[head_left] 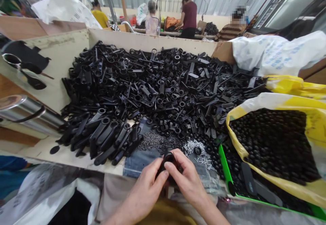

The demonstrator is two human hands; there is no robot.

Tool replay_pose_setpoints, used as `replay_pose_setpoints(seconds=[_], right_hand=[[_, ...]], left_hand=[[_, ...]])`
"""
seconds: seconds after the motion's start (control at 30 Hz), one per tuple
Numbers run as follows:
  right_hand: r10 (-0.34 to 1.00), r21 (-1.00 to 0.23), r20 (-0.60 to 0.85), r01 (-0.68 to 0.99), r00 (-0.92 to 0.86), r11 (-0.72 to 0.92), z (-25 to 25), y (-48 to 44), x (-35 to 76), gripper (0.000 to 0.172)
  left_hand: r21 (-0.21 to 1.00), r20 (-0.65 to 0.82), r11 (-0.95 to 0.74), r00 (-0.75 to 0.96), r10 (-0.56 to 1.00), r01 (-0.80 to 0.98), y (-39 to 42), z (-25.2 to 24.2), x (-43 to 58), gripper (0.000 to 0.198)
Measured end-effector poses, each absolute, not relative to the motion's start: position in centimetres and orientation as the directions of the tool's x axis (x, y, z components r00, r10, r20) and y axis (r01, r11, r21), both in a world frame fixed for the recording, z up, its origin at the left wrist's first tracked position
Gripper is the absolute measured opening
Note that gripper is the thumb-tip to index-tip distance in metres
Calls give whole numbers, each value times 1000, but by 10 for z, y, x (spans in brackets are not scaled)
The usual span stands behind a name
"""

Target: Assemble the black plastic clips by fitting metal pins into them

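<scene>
My left hand (145, 191) and my right hand (185, 180) meet at the bottom centre, both pinching a small black plastic part (168, 162) whose shape is mostly hidden by my fingers. Just beyond them, a denim cloth (136, 162) holds a heap of small dark screws (155, 142) and a scatter of silver pins (196, 152). A large pile of black plastic levers and rings (142, 89) fills the pale board tray (152, 41). To my right, a yellow-and-white bag (313, 126) holds black round beads (270, 143).
A green-rimmed bin (225, 165) sits under the bag's near edge, with long black pieces (248, 179). Metal tubing (22, 111) lies at the left, and a white sack (272, 53) at the right. Several co-workers, including one in a maroon shirt (188, 16), stand or sit behind the tray.
</scene>
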State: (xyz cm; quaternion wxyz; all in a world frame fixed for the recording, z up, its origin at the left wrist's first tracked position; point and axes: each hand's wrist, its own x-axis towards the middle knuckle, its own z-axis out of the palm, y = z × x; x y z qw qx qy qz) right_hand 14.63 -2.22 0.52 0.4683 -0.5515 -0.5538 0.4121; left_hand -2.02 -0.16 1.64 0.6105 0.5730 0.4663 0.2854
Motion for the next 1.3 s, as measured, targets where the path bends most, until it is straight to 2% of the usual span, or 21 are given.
replay_pose_setpoints(seconds=[0.1,0.17,0.3,0.4,0.5,0.57,0.63,0.7,0.77,0.87,1.0,1.17,1.23,1.3], right_hand=[[991,-984,35,179,129,12,2,-22,148,26],[986,-989,-1,144,168,-26,0,-23,149,33],[981,-991,-22,129,191,-47,-3,-24,145,41],[970,-995,-46,77,239,-66,-6,-22,140,45],[976,-997,-74,-13,206,-73,-5,-18,139,46],[987,-994,-101,-58,128,-94,-1,-16,141,45],[991,-990,-121,-80,60,-116,3,-16,145,45],[992,-989,-122,-85,17,-120,7,-17,147,44],[994,-991,-113,-76,3,-112,10,-19,148,42],[995,-994,-102,-41,9,-101,10,-22,145,42],[996,-996,-75,-51,45,-73,3,-21,137,42],[959,-917,-285,-290,-3,-273,-14,-15,133,52],[946,-903,-323,-297,-6,-310,-16,-13,134,56],[950,-925,-313,-230,3,-304,-15,-10,136,59]], left_hand=[[966,-145,59,339,929,252,-2,11,-18,23],[964,-181,116,277,944,238,-5,8,-17,23],[965,-254,246,97,962,89,-13,5,-13,33],[967,-256,255,50,965,14,-14,0,-10,32],[970,-242,242,39,969,23,-12,-7,-11,32],[976,-214,211,86,973,51,-9,-11,-13,31],[986,-162,147,216,963,83,-7,-10,-17,30],[992,-95,62,332,939,108,-6,-5,-20,29],[991,-40,-11,378,925,132,-7,0,-22,27],[987,-15,-48,385,923,154,-10,6,-24,24],[980,-70,0,351,934,197,-13,5,-22,27],[970,-164,79,373,913,232,-7,5,-20,34],[957,-150,37,382,912,287,-6,4,-23,33],[923,-97,-54,366,926,381,-7,0,-29,29]])
